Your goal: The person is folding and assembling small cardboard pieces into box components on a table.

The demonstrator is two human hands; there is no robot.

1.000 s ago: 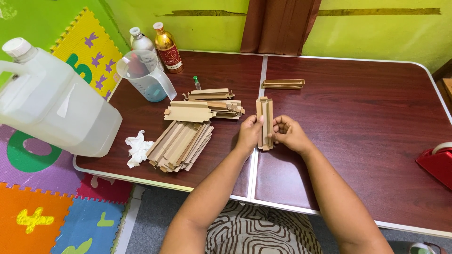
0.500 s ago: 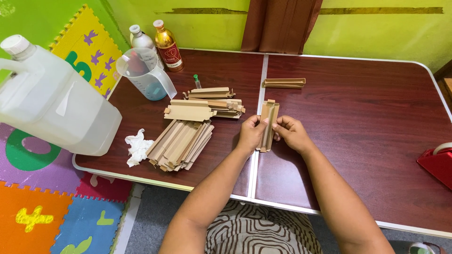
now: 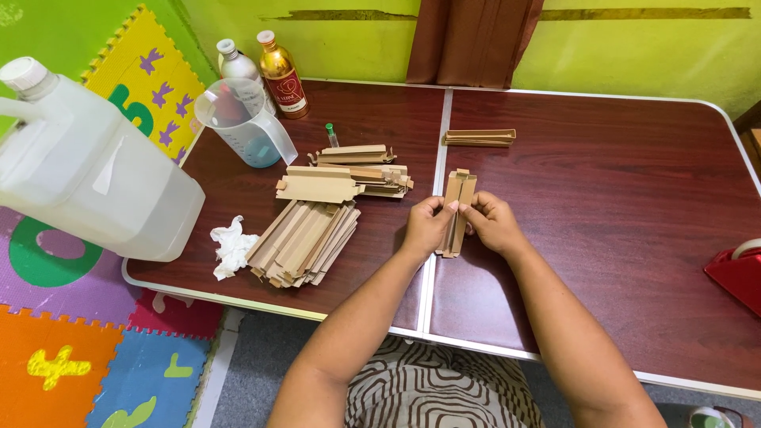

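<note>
Matt brown cardboard sleeve [image 3: 457, 210], glossy wood-grain table [image 3: 618, 182], translucent plastic jug [image 3: 87, 170]

Dark red-brown folding table [image 3: 602, 182], lime-green wall [image 3: 634, 55], colourful foam puzzle mats [image 3: 71, 357].

A red label with a pale emblem is seen on the gold bottle [image 3: 282, 73] at the table's far left corner; flat brown cardboard box blanks [image 3: 303, 240] are piled nearer, and one narrow cardboard box [image 3: 457, 210] is held upright between both hands
</note>
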